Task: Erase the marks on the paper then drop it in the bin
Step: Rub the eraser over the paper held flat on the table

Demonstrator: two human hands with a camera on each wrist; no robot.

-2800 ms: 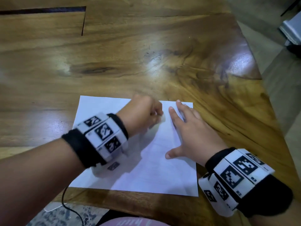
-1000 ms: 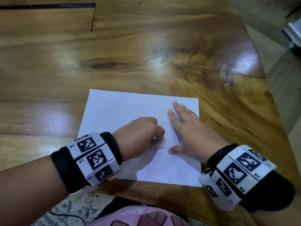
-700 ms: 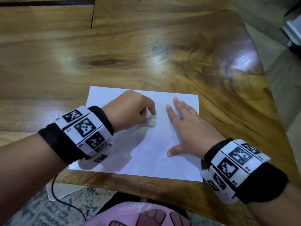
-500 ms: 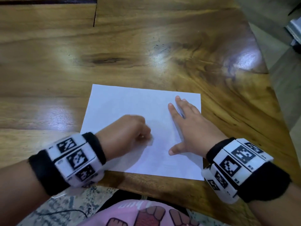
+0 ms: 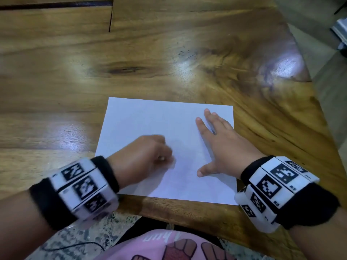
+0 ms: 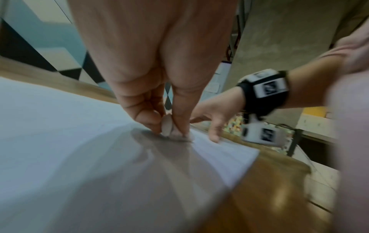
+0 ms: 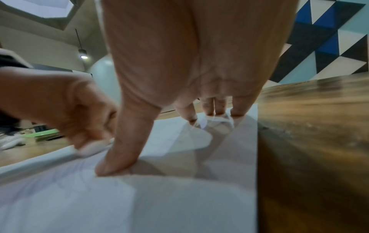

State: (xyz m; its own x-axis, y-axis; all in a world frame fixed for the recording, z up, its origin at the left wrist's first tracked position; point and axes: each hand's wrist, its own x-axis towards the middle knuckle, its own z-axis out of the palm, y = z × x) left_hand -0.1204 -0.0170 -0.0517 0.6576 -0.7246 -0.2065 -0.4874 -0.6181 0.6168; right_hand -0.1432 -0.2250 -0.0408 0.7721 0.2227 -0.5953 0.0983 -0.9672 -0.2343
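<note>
A white sheet of paper (image 5: 150, 121) lies flat on the wooden table (image 5: 169, 53) near its front edge. My left hand (image 5: 146, 158) pinches a small white eraser (image 6: 167, 124) between thumb and fingers, its end pressed on the paper (image 6: 60, 141) near the middle. The eraser (image 5: 171, 163) shows only as a blur in the head view. My right hand (image 5: 221, 145) lies flat with fingers spread on the sheet's right part (image 7: 199, 197), thumb (image 7: 119, 149) pressing down. Any marks are too faint to make out. No bin is in view.
The table's right edge (image 5: 308, 94) slants away beside my right hand, with floor beyond. A thin black cable (image 5: 75, 246) lies on the patterned floor under the front edge. A pink printed shirt (image 5: 178, 246) shows at the bottom.
My left hand has been rubbing the eraser back and forth, from the sheet's upper middle down to its centre. My right hand has stayed flat on the paper.
</note>
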